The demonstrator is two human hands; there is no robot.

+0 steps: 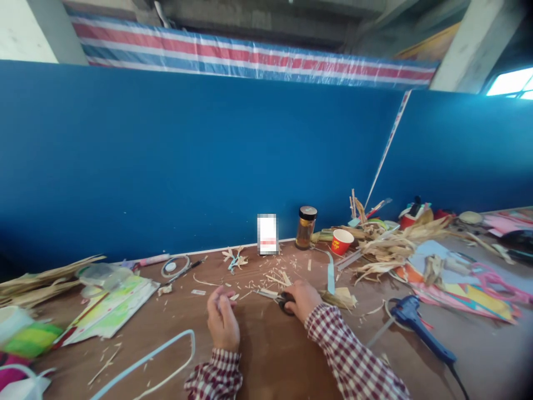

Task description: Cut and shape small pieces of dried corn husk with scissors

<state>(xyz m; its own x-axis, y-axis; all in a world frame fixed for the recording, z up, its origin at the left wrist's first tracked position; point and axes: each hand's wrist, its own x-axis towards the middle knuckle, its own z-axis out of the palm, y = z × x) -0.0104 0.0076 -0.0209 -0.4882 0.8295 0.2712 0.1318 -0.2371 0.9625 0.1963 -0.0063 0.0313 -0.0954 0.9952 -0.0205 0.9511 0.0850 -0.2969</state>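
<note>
My right hand (303, 300) is closed on the dark handles of a pair of scissors (286, 304). The blades point left, low over the brown table, towards a scatter of pale clippings (278, 278). To the left, my left hand (224, 322) is raised with its fingers curled in towards the thumb. A small pale bit shows by its fingertips; whether it is held or lies behind them I cannot tell. Beyond the hands lies a small bundle of husk strips with light blue ties (235, 259). Just right of my right hand is a piece of dried husk (339, 298).
A blue glue gun (422, 328) with a cord lies at the right. Behind stand a lidded jar (305, 229), a red paper cup (342, 243) and piled corn husks (385, 250). Leftward are a light blue strip (145, 358) and a green-patterned sheet (112, 311). A blue partition (200, 161) bounds the table.
</note>
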